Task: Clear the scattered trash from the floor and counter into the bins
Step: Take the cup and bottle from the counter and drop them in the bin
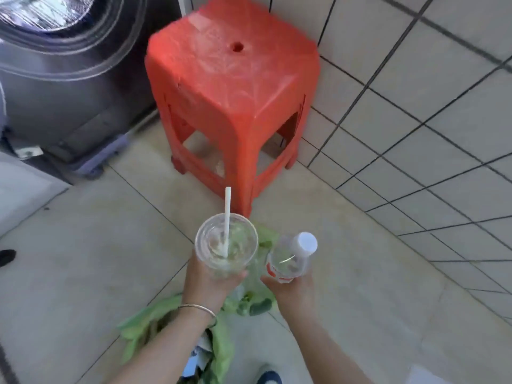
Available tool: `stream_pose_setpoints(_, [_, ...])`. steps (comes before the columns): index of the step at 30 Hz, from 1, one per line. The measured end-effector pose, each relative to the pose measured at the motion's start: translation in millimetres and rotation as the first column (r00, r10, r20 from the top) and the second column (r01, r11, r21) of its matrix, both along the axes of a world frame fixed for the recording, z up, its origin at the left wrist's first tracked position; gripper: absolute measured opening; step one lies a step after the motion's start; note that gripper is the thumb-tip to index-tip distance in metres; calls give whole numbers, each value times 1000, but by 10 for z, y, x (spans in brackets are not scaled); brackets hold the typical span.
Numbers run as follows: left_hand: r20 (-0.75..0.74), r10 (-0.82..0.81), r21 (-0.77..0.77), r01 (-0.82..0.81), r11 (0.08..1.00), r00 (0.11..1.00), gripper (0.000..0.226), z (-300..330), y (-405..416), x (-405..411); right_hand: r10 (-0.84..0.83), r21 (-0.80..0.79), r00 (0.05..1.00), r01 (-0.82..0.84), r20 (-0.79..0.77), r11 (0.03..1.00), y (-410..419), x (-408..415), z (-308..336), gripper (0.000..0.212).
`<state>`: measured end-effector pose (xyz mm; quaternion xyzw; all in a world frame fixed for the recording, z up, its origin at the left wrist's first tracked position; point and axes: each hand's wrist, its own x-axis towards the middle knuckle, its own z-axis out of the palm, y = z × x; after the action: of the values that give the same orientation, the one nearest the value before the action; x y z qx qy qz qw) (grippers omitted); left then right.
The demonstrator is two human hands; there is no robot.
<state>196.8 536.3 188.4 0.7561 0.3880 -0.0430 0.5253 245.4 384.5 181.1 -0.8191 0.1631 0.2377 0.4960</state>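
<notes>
Our left hand is wrapped around a clear plastic cup, held upright, with a white straw standing in it and pale residue at the bottom. Just beside it, our right hand clasps a clear water bottle with a white cap, tilted away from the cup. Below both hands a green plastic bag hangs open with scraps inside. Beyond the cup a red plastic stool stands on the tiled floor, a washing machine farther off on the cup's side.
</notes>
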Motion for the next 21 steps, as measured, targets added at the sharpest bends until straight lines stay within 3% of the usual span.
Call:
stream_pose_setpoints(3, [-123, 25, -42, -30, 999, 992, 59, -629, -89, -14, -17, -30, 999, 15, -47, 999, 53, -68, -652, 77])
stream_pose_setpoints(9, [-283, 50, -36, -62, 997, 958, 89, -1505, -254, 30, -46, -123, 995, 35, -89, 992, 153, -97, -1626, 71])
stream_pose_setpoints(16, [-429, 77, -111, -138, 984, 900, 81, -2008, -401, 259, -221, -212, 927, 160, -304, 964, 232, -33, -2218, 85])
stream_pose_setpoints(21, [-467, 38, -123, -108, 987, 883, 71, -2222, -414, 324, -261, -226, 878, 181, -402, 957, 245, 16, -2348, 69])
